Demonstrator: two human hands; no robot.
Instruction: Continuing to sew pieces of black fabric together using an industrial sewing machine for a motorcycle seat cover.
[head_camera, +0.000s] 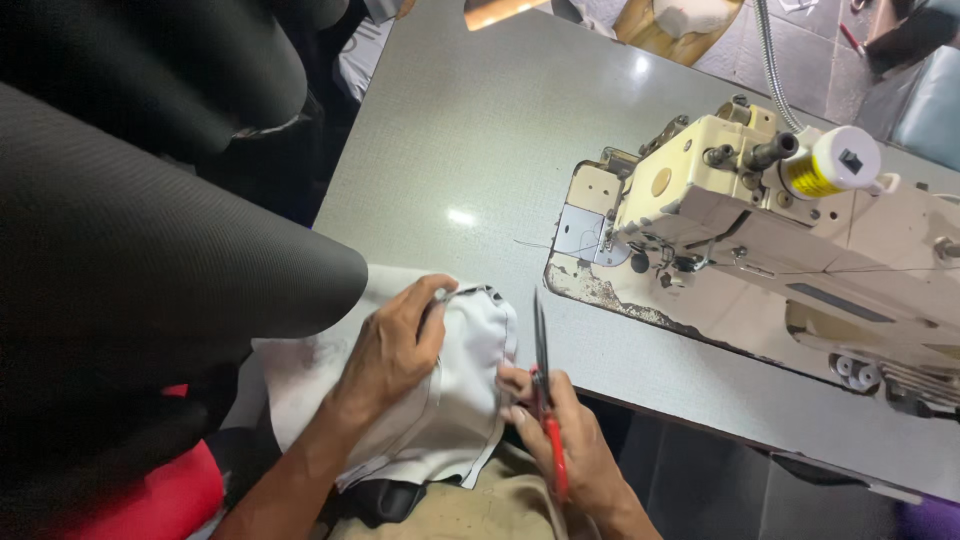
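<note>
Head view, looking down at a grey speckled table (470, 130) whose near edge runs from 9 o'clock toward 4 o'clock. One white, soft piece of stitched fabric (455, 400) lies at 6 o'clock, partly on the table edge and partly over the person's lap, with a dark seam line traced along its rim. The left hand (395, 350) is closed over the upper part of the fabric, thumb and fingers pinching the folded edge near 12 o'clock of the piece. The right hand (565, 430) is wrapped around one pair of red-handled thread snips (545, 390), whose dark blades point toward 12 o'clock just beside the right rim of the fabric; its fingertips also touch that rim. The fabric appears light and limp, likely to sag or bunch wherever it is unsupported, so a hold close to the seam edge, as both hands show here, would keep the working margin taut; it looks neither slippery nor fragile, though the raw edge could fray. One cream-coloured industrial sewing machine (780, 240), worn and chipped along its base, stands at 2 to 3 o'clock, well apart from the hands, carrying one yellow thread spool (815, 175) with a white cap. Large rolls of black textured material (150, 230) fill 9 to 11 o'clock, and one red object (160, 500) shows at 7 o'clock.
</note>
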